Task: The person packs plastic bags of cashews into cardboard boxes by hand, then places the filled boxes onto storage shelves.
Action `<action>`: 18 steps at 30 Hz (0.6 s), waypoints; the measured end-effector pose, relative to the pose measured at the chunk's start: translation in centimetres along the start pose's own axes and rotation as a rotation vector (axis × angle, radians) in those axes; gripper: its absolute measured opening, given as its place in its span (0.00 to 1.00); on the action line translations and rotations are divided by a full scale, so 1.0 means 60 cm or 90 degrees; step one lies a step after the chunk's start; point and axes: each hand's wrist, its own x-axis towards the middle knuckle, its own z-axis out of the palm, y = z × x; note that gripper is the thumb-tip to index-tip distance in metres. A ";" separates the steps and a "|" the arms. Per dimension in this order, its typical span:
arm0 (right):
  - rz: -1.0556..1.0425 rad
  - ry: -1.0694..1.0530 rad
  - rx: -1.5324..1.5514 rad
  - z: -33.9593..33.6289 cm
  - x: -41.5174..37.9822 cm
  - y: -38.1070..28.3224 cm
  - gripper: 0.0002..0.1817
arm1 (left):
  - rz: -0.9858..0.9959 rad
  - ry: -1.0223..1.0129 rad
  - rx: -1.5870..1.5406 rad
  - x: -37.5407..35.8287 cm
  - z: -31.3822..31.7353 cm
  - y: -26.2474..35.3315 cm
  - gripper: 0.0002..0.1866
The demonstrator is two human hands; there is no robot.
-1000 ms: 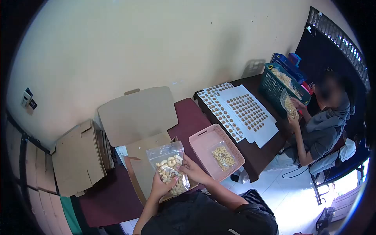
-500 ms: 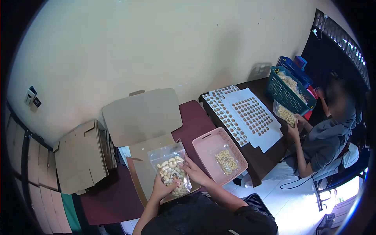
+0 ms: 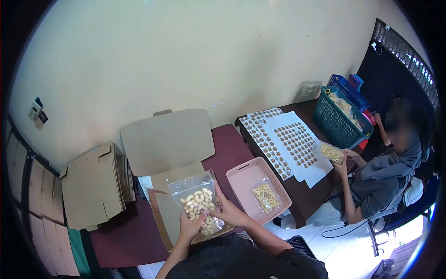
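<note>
A clear zip bag of cashews (image 3: 198, 199) is held in front of me, above an open cardboard box (image 3: 160, 218). My left hand (image 3: 189, 226) grips its lower left side, with the thumb lying across the front. My right hand (image 3: 227, 210) is closed on the right edge, and its fingers reach over the front near the left thumb. They cover most of the bag's label. To the right, another bag of cashews (image 3: 266, 198) lies in a pink plastic basket (image 3: 238, 176).
Folded cardboard boxes (image 3: 90, 186) lean at the left on the maroon table (image 3: 227, 139). Sticker sheets (image 3: 309, 139) cover part of the dark table. A co-worker (image 3: 371, 181) holds a cashew bag (image 3: 331, 152) beside a filled green basket (image 3: 334, 123).
The cashew bag in my hands has shifted slightly left, and my right fingers have come over its label. The co-worker's bag has moved left and down over the sticker sheets.
</note>
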 end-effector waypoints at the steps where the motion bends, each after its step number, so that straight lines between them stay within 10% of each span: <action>1: 0.048 -0.004 -0.057 0.002 -0.002 -0.014 0.47 | -0.030 0.044 -0.022 -0.001 0.002 0.005 0.29; 18: 0.036 0.055 0.140 0.033 0.006 0.041 0.37 | 0.068 0.006 -0.052 -0.008 -0.022 -0.004 0.31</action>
